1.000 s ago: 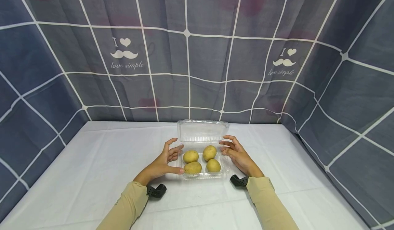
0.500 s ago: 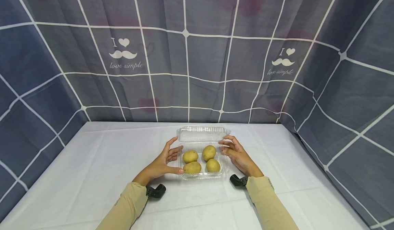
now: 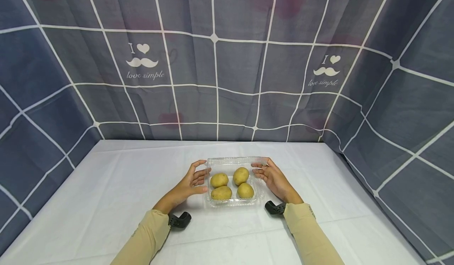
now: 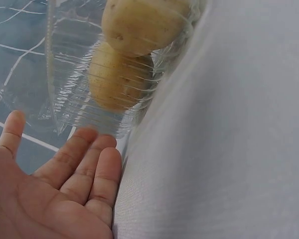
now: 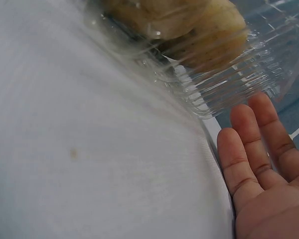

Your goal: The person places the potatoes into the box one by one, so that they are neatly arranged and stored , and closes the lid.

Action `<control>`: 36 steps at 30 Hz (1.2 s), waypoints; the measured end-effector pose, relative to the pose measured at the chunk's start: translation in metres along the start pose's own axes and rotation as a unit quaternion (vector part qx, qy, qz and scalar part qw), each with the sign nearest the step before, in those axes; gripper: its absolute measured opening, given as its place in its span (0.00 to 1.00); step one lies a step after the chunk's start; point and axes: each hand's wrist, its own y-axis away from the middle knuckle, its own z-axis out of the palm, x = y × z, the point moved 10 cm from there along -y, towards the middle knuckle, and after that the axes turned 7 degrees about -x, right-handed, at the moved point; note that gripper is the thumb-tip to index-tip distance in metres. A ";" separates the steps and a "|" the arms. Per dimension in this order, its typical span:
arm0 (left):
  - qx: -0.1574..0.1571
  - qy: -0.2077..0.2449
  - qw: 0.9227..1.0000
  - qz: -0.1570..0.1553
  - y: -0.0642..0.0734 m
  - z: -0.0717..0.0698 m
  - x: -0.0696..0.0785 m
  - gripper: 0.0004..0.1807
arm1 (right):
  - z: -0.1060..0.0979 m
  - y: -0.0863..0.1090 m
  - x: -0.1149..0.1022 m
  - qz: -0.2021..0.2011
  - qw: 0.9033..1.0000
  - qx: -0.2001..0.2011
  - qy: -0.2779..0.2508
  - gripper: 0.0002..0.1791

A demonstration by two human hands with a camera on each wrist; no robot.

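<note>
A clear plastic clamshell box (image 3: 232, 202) stands on the white table with several yellow potatoes (image 3: 241, 175) in it. Its hinged lid (image 3: 234, 161) is raised at the back and looks nearly edge-on from above. On the left, my left hand (image 3: 185, 189) has its fingers spread along the box wall; the index finger is near the lid's left end. My right hand (image 3: 278, 183) lies along the opposite side, fingers loosely bent and its upper fingers by the lid's right end. In both wrist views the fingertips are at or close to the ribbed plastic wall (image 4: 70, 99); firm contact cannot be told.
A white cloth covers the table (image 3: 106, 202). Grey-blue curtains (image 3: 191, 71) with white grid lines hang behind it and at both sides. A black wrist camera (image 3: 180, 220) sits on each wrist.
The lid has swung from standing tall behind the box to a thin, nearly edge-on strip. My left thumb has moved slightly up and off the near corner. The potatoes have stayed put.
</note>
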 end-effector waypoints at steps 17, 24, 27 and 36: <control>0.004 -0.006 1.000 -0.029 0.001 -0.001 -0.005 0.43 | 0.005 0.000 -0.003 -0.027 0.999 -0.035 0.001 0.09; 0.002 -0.010 0.999 -0.032 0.001 0.000 -0.004 0.40 | 0.007 0.003 -0.003 -0.024 0.999 -0.041 0.023 0.12; 0.006 -0.007 0.999 -0.035 0.001 0.000 -0.004 0.42 | 0.007 0.004 -0.002 -0.010 0.998 -0.043 0.032 0.14; 0.024 0.007 0.999 -0.047 0.000 -0.002 -0.006 0.42 | 0.010 0.006 -0.003 0.004 0.996 -0.094 0.011 0.18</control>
